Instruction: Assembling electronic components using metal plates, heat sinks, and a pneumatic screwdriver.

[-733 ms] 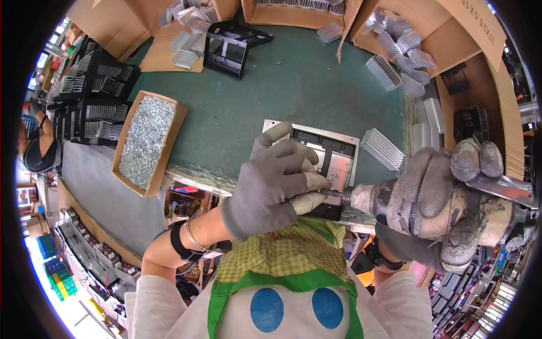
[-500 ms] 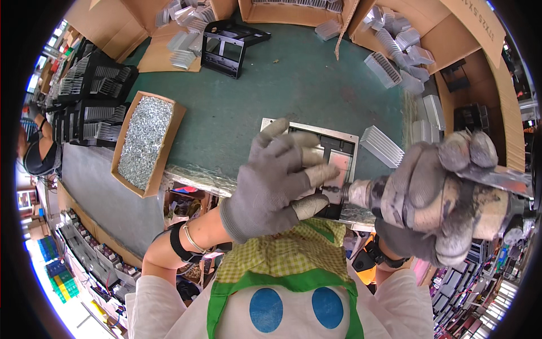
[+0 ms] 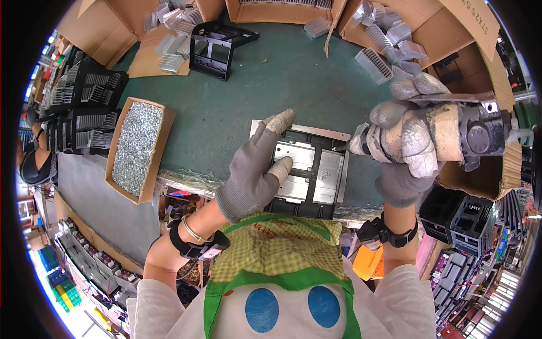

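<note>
A black plastic frame (image 3: 310, 180) with silver metal plates (image 3: 329, 176) lies on a larger flat metal plate (image 3: 339, 134) at the near edge of the green mat. My left hand (image 3: 252, 169), in a grey glove, grips its left side. The index finger reaches along the upper left corner, and the thumb presses on a silver plate. My right hand (image 3: 415, 135), gloved too, is wrapped around a tape-covered power screwdriver (image 3: 443, 133). The driver lies nearly level, its bit pointing left at the frame's upper right corner. Whether the bit touches a screw I cannot tell.
An open box of small screws (image 3: 141, 144) stands left on the green mat (image 3: 226, 101). Another black frame (image 3: 213, 53) sits at the back. Finned heat sinks (image 3: 375, 65) spill from cardboard boxes at the back right. Stacked black frames (image 3: 93, 107) with heat sinks stand far left.
My right hand has moved the screwdriver up and away from the frame's lower middle to its upper right corner. My left hand has drawn back onto the left side, uncovering the silver plates.
</note>
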The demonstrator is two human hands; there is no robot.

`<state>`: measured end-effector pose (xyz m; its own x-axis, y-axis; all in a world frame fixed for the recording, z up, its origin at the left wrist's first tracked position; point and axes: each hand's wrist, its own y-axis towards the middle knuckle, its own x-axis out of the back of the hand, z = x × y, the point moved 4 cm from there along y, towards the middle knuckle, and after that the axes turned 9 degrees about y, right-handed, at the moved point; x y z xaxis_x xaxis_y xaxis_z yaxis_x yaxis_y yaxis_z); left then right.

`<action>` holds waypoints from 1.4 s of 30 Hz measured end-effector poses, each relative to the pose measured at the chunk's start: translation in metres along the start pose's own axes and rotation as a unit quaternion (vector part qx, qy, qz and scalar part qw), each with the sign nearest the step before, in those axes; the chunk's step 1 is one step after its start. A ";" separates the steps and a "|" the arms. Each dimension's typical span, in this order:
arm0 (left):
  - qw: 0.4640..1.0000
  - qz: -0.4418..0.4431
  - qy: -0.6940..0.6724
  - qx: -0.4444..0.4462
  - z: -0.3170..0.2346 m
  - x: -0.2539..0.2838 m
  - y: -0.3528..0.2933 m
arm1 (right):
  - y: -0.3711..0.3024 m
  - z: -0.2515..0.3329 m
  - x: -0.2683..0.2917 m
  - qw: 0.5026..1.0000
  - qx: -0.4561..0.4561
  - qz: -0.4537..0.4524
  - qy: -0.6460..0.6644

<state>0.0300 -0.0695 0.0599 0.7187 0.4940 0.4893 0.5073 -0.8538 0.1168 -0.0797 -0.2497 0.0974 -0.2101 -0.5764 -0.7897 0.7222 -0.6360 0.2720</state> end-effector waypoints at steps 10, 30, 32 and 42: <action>0.998 -0.034 0.000 -0.045 0.003 -0.003 -0.001 | -0.019 -0.004 0.026 0.987 -0.106 -0.086 0.090; 0.999 -0.028 -0.003 -0.029 0.003 -0.003 -0.004 | -0.004 -0.001 -0.030 0.952 0.057 0.042 -0.299; 0.999 -0.034 -0.027 -0.025 0.004 -0.004 -0.004 | -0.001 -0.004 -0.029 0.978 0.017 0.076 -0.194; 0.997 -0.054 -0.024 -0.043 0.000 -0.006 -0.007 | 0.007 -0.009 -0.020 0.987 -0.065 0.142 -0.033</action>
<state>0.0221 -0.0661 0.0566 0.6850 0.5899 0.4275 0.5425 -0.8047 0.2411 -0.0644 -0.2379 0.1103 -0.0272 -0.7566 -0.6533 0.8353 -0.3762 0.4009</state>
